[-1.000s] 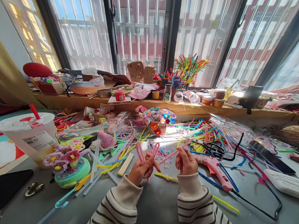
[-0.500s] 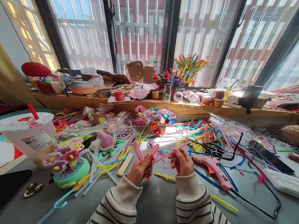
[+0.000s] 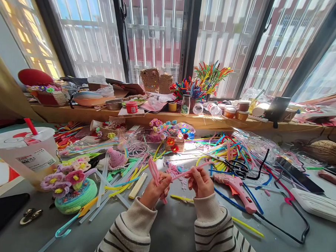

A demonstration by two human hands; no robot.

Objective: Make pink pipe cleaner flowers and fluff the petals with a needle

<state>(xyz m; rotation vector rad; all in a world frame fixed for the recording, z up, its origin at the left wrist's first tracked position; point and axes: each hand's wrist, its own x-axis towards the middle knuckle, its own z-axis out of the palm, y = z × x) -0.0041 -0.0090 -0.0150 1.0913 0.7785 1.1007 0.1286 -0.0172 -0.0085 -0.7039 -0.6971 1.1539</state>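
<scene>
Looped pink pipe cleaner (image 3: 153, 170) stands up out of my left hand (image 3: 156, 188), whose thumb and fingers are pinched around its base. A short pink end pokes out below that hand. From the left hand a straight pink length runs to my right hand (image 3: 200, 181), pinched between thumb and fingertips, with its tip sticking out up and to the right. Both hands are raised over the grey table, a small gap apart. Behind them lies a scatter of small pink and lilac bits (image 3: 179, 172). A yellow pipe cleaner (image 3: 182, 198) lies on the table between the wrists.
To the right lie a pink glue gun (image 3: 239, 192) and black scissors (image 3: 235, 167). A pile of coloured pipe cleaners (image 3: 225, 152) spreads behind. At left stand a plastic drink cup (image 3: 33, 157) and a green base with fuzzy flowers (image 3: 76, 196). A glue stick-like cream bar (image 3: 138, 185) lies nearer.
My right hand has moved closer to the left. In the left hand, the pink loops have turned and now stand bunched together. The camera view has shifted slightly to the right.
</scene>
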